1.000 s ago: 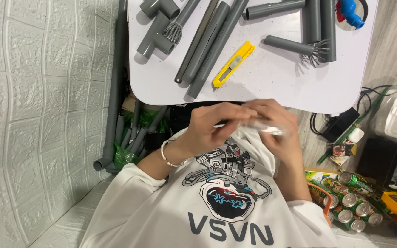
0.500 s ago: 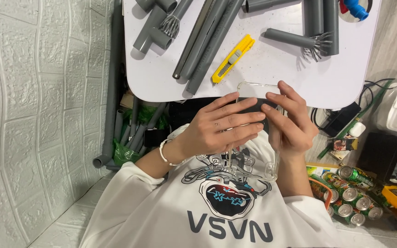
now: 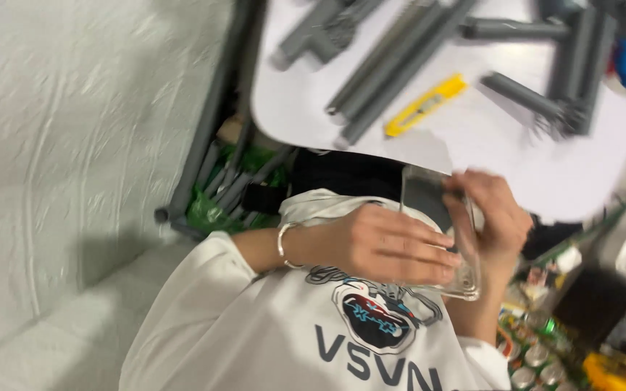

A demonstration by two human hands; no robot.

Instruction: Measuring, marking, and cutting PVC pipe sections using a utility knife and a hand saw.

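both hands, left hand [image 3: 393, 242] and right hand [image 3: 494, 217], clasp a clear, glossy, flat case [image 3: 436, 239], its edges blurred; grey pipes [image 3: 393, 69] and a yellow knife [image 3: 425, 105] lie on the white worktop [image 3: 487, 145].

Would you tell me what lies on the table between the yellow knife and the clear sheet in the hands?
In the head view, only bare white table lies between the yellow knife and the clear sheet.

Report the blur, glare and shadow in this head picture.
Head view: motion blur smears everything, worst on the grey plastic pipes and yellow utility knife; both hands, left hand and right hand, are soft-edged; the clear flat case glints faintly; the white table shows soft shadows.
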